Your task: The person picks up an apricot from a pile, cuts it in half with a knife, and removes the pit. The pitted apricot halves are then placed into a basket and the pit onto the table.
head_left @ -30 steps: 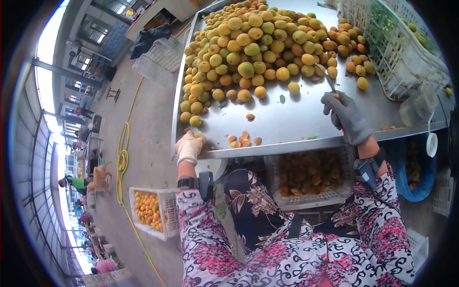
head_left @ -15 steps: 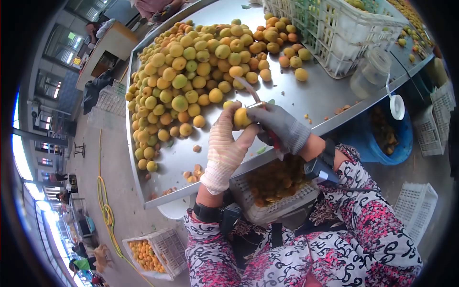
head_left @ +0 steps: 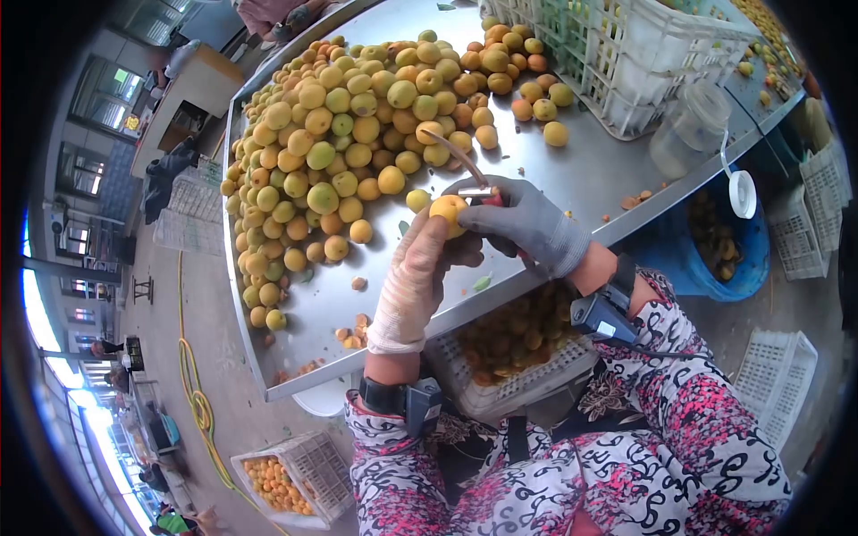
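My left hand (head_left: 411,281), in a cream glove, pinches a yellow apricot (head_left: 448,211) above the near edge of the metal table. My right hand (head_left: 541,230), in a grey glove, is closed on a red-handled knife with a long curved blade (head_left: 460,159). The blade points up and away, towards the fruit heap. Right fingertips touch or nearly touch the held apricot; the exact contact is hidden. Beyond the hands spreads a large heap of yellow and greenish apricots (head_left: 322,156). One loose apricot (head_left: 417,199) lies just behind the left fingers.
White plastic crates (head_left: 639,67) and a clear jar (head_left: 690,129) stand on the table (head_left: 572,170). Below its edge are a crate of cut fruit (head_left: 514,344) and a blue tub (head_left: 715,272). A crate of orange fruit (head_left: 277,487) and a yellow hose (head_left: 198,402) lie on the floor.
The held apricot has turned, and my left fingers have shifted lower around it. My right hand has tilted, bringing the metal end of the knife handle into clearer view. The camera view has moved slightly.
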`<state>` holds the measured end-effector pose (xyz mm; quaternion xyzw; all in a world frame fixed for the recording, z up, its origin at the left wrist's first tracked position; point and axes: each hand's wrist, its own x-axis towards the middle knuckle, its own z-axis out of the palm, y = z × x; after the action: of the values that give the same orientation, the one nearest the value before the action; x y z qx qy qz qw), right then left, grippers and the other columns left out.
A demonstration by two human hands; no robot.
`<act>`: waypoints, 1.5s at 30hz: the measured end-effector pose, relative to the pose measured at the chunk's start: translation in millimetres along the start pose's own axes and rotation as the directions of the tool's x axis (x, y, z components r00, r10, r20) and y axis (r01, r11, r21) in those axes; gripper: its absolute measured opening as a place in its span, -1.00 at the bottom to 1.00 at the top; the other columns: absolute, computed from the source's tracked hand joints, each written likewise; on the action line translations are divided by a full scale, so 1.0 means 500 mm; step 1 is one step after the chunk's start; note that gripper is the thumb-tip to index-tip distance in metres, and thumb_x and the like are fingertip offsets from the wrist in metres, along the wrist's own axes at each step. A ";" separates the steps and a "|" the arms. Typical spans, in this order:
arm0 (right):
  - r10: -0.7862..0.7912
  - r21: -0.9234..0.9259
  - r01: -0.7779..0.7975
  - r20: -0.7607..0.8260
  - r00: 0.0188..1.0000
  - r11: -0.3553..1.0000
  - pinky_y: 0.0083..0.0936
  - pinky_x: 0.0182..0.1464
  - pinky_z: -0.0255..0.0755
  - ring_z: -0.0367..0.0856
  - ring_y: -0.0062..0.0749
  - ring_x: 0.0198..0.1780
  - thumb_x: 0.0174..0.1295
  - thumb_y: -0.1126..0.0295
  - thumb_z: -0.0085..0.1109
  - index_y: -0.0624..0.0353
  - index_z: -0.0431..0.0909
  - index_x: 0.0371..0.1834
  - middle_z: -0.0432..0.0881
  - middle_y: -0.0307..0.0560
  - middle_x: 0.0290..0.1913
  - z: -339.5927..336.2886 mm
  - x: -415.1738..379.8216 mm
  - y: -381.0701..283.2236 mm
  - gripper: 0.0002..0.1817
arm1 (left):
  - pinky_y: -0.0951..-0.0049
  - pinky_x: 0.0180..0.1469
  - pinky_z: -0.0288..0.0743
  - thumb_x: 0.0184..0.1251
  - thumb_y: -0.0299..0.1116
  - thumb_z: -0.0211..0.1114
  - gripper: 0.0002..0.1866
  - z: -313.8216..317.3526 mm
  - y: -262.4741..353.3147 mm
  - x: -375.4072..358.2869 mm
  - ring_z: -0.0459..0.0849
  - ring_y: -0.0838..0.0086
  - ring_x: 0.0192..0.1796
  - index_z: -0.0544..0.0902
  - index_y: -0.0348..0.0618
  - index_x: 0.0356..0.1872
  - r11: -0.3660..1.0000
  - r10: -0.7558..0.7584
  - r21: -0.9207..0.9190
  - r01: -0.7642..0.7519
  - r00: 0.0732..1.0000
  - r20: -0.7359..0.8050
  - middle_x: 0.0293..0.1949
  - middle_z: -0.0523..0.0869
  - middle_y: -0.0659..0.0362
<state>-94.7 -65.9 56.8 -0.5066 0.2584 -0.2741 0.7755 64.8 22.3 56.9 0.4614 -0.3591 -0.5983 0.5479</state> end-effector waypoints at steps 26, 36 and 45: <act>-0.203 -0.561 0.148 -0.038 0.978 0.814 -0.23 -0.33 0.41 0.58 0.08 -0.41 0.37 0.02 -0.03 0.25 0.44 -0.18 0.54 0.16 -0.53 0.047 -0.027 0.041 -0.57 | 0.23 0.29 0.31 0.30 -0.23 0.22 -0.36 -0.037 0.021 -0.002 0.52 0.29 0.14 0.26 -0.30 0.34 0.962 0.251 -0.099 -0.254 0.967 -0.046 0.07 0.55 0.03; -0.055 -0.099 0.055 0.008 0.998 0.994 -0.69 -0.39 0.37 0.47 -0.72 -0.45 0.44 0.07 -0.09 0.25 0.48 0.02 0.50 -0.31 -0.48 0.037 -0.033 -0.007 -0.57 | 0.27 0.21 0.31 0.19 -0.04 0.25 -0.27 -0.019 0.016 -0.007 0.51 0.29 0.13 0.31 -0.28 0.30 0.998 0.049 -0.049 -0.042 0.989 0.140 0.18 0.49 0.05; -0.134 -0.436 0.110 -0.026 0.991 0.893 -0.55 -0.17 0.55 0.69 -0.44 -0.31 0.42 0.06 -0.08 0.32 0.48 0.00 0.66 -0.04 -0.39 0.030 -0.020 0.012 -0.53 | 0.44 0.10 0.34 0.28 -0.03 0.18 -0.40 -0.001 -0.006 -0.013 0.53 0.46 -0.08 0.41 -0.27 0.20 0.999 0.003 -0.037 -0.002 1.000 0.020 -0.02 0.56 0.15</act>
<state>-90.5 -47.4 57.9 -0.6738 0.3019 -0.2718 0.6172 64.0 29.3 55.1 0.4448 -0.3541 -0.6086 0.5535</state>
